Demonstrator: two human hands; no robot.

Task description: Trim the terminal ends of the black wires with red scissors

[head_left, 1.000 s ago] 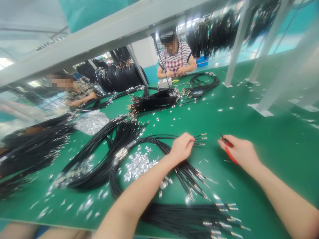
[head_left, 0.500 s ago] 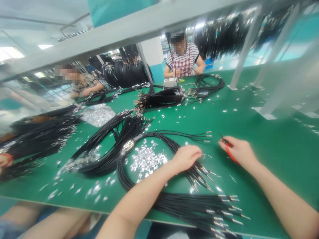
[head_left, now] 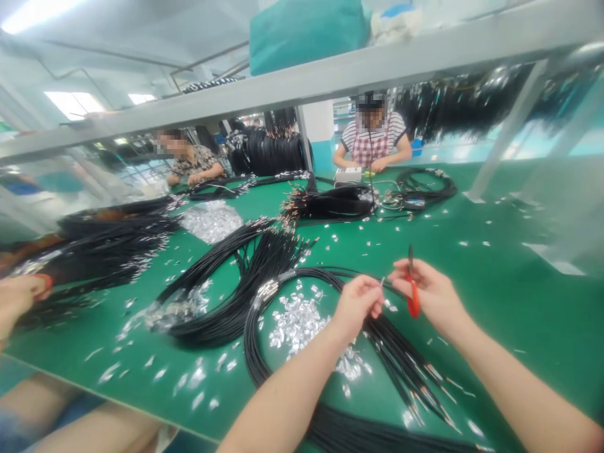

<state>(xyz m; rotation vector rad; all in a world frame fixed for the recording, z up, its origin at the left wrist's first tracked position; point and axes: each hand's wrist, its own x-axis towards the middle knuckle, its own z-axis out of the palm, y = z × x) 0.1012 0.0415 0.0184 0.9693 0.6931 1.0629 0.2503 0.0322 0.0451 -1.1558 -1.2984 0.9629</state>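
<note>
My left hand is closed in a pinch on a thin black cable; only its pale end shows past my fingertips. Close by on the right, my right hand grips a pair of scissors with red handles and dark blades pointing up. The right fingertips are very near the cable end; whether they touch it I cannot tell. Under and beside my left hand, a coiled bundle of black cables fans out, its stripped, coppery ends towards the lower right. Small silvery pieces lie heaped inside the coil.
More black cable bundles lie on the green table to the left, near a clear bag of silvery bits. Another person's hand is at the far left. Two people sit across the table. A grey shelf beam runs overhead.
My right hand has come closer to my left hand, and the scissors have turned from pointing up-left to upright. The whole view has shifted, so the table items appear further right and lower.
</note>
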